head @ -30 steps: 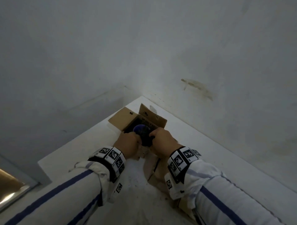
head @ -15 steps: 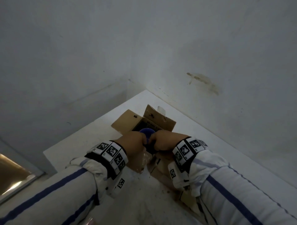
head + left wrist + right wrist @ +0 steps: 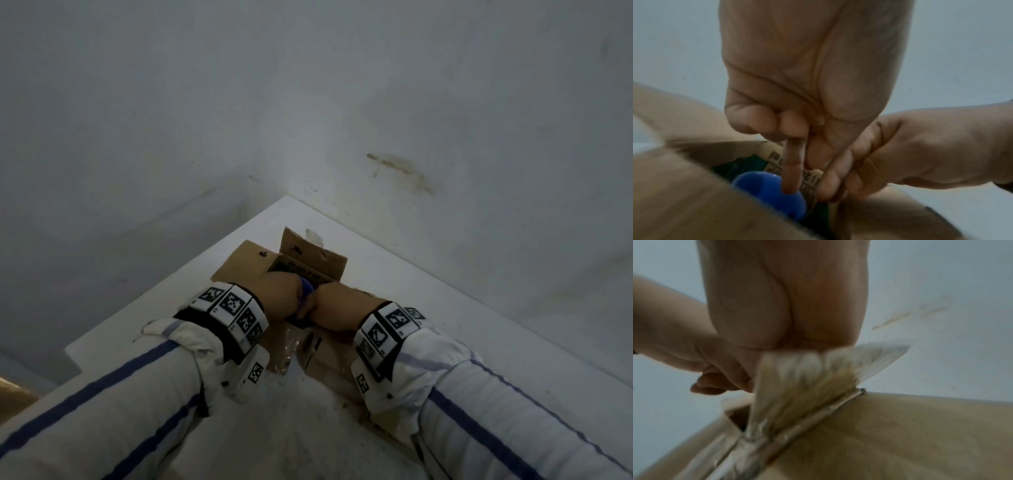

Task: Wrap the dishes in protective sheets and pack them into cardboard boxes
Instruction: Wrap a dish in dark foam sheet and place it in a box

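Note:
A blue dish sits low in the mouth of an open cardboard box near the table's far corner. My left hand and right hand meet over it, knuckles nearly touching. In the left wrist view one straight finger of my left hand presses on the blue dish while its other fingers curl. The bent fingers of the right hand reach down beside the dish against the box's printed inner wall. In the right wrist view a blurred taped flap hides the fingers of my right hand.
The box stands on a white table set into a corner of grey walls. Its flaps are folded outward, and clear tape hangs on the near flap. A brown surface shows at the lower left edge.
Both hands have gone down and forward with the blue dish, from above the box opening into it. The hands have drawn closer together.

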`<state>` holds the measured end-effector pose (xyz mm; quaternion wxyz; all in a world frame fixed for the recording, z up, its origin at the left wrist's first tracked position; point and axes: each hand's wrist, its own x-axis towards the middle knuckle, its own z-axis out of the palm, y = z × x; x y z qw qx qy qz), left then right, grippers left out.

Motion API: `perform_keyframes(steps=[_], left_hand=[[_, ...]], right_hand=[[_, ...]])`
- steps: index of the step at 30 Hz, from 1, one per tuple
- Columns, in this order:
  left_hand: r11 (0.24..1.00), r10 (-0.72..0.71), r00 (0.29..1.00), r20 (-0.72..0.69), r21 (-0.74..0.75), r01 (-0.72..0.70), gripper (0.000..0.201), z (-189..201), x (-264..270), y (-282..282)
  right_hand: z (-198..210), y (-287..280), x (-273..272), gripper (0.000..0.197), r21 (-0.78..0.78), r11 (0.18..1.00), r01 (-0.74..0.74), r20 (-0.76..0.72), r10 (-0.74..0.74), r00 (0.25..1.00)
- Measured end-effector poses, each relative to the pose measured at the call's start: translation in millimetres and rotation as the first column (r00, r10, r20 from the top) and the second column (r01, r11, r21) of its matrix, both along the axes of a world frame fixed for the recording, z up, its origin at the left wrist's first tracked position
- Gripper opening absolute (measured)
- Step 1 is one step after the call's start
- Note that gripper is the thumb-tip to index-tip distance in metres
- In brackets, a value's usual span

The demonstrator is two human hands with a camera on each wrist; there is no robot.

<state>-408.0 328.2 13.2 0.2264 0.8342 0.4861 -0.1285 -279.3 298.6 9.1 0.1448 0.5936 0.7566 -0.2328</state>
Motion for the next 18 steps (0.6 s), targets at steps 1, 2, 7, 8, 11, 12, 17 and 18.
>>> perform_keyframes(steps=[1, 2, 7, 8, 11, 12, 17, 18], left_hand=[[0.999, -0.017, 1.0, 0.018, 0.027, 0.017, 0.027, 5.2, 3.2, 3.1], [0.999, -0.022, 0.998, 0.056, 0.038, 0.02, 0.026, 12.6, 12.6, 3.8], [0.992, -0.07, 0.975, 0.211, 0.117, 0.046, 0.03, 39.1, 71.0, -6.4], [0.99, -0.094, 0.968, 0.232, 0.128, 0.065, 0.031, 42.9, 86.6, -11.7], [0.979, -0.185, 0.947, 0.264, 0.13, 0.155, 0.032, 48.9, 143.4, -33.6], [0.973, -0.22, 0.936, 0.275, 0.129, 0.191, 0.032, 48.6, 163.9, -43.1], [0.924, -0.378, 0.872, 0.311, 0.068, 0.376, 0.032, 36.0, 267.9, -103.0], [0.914, -0.396, 0.861, 0.32, 0.049, 0.403, 0.032, 31.9, 287.8, -116.3]], right_hand=[[6.2, -0.9, 6.9, 0.033, 0.041, 0.999, 0.02, -0.048, -0.018, 0.999], [12.9, -3.1, 15.3, 0.034, 0.1, 0.993, 0.065, -0.092, -0.056, 0.994], [38.8, -32.4, 75.5, 0.03, 0.23, 0.861, 0.453, -0.382, -0.348, 0.856], [40.7, -41.4, 90.0, 0.028, 0.237, 0.83, 0.505, -0.407, -0.387, 0.827], [43.5, -76.8, 139.2, 0.027, 0.269, 0.728, 0.631, -0.426, -0.498, 0.756], [42.6, -90.5, 157.1, 0.026, 0.277, 0.687, 0.672, -0.436, -0.534, 0.725], [32.4, -171.6, 248.9, 0.027, 0.261, 0.462, 0.848, -0.455, -0.716, 0.53], [29.5, -188.7, 266.8, 0.027, 0.255, 0.425, 0.869, -0.445, -0.746, 0.495]])
